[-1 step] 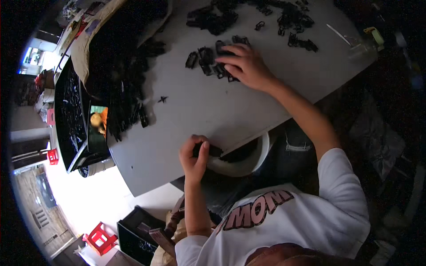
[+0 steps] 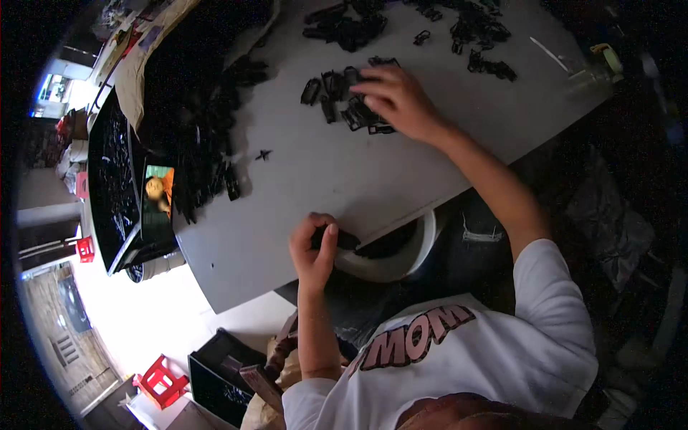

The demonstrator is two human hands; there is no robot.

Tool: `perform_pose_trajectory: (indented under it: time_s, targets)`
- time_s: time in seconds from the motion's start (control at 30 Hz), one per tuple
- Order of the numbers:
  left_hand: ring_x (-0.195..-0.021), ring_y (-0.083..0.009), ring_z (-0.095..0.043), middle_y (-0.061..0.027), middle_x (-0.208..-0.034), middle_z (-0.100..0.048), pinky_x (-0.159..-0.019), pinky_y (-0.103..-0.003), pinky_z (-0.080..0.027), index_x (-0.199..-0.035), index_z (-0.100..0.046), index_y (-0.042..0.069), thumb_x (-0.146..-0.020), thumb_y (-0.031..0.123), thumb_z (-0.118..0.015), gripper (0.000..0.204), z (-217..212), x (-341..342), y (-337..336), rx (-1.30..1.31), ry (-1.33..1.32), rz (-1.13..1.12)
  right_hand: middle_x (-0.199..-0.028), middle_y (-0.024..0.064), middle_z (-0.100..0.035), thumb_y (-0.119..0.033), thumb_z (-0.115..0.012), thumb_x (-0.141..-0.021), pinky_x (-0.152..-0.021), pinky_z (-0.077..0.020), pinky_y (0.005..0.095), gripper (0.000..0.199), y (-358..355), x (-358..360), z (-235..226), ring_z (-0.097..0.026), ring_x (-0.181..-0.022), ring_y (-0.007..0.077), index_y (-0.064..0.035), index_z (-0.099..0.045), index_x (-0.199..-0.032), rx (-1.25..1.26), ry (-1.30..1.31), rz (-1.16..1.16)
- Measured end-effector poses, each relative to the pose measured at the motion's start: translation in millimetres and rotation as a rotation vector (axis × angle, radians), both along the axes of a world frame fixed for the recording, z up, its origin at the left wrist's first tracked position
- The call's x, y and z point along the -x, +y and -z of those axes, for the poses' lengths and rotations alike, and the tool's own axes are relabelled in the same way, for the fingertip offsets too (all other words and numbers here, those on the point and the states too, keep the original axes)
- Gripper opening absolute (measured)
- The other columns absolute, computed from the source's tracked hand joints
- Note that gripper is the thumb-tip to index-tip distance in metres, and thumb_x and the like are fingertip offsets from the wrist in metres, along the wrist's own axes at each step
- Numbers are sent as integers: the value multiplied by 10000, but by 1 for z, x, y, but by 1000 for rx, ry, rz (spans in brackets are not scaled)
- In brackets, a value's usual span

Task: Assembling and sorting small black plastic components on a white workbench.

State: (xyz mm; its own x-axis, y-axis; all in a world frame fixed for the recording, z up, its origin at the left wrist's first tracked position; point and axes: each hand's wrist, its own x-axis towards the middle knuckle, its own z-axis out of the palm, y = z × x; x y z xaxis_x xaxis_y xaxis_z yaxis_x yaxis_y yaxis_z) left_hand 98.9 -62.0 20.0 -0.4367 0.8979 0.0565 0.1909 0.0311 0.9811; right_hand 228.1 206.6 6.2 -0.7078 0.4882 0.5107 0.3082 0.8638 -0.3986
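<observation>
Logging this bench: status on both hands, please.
Left hand shut on small black part at table edge. Right hand spread over black clips. White bowl below edge.

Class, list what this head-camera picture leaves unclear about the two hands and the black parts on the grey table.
- Small black plastic part in the left hand: head view, shape hidden by curled fingers.
- Black clip-like parts under the right hand: some covered by the palm.
- White bowl at the grey table edge: mostly hidden below the tabletop.
- Dark pile of black parts: too dark to separate.

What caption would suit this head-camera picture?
Left hand pinches a small black part at the grey table edge; right hand rests on loose black clips.
</observation>
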Motion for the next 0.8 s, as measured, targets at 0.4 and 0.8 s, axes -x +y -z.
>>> perform_pose_trajectory:
  time_s: [0.4, 0.8]
  targets:
    - [-674, -147, -530, -63, -721, -572, -655, -250, -409, -758, -559, -14, -764, 15, -633, 80, 0, 1, 2, -42, 37, -20, -1021, 88, -560, -58, -666, -774, -701, -512, 324, 179, -79, -34, -21, -608, -858, 224, -26, -598, -937, 174, -51, 23]
    - [-701, -112, -511, -37, -788, -560, -672, -243, -414, -861, -559, 7, -785, 4, -586, 81, -2, 3, 0, -34, -126, -66, -972, 73, -580, 10, -654, -752, -731, -486, 306, 220, -99, -23, -17, -571, -882, 214, -67, -651, -958, 452, 118, -277]
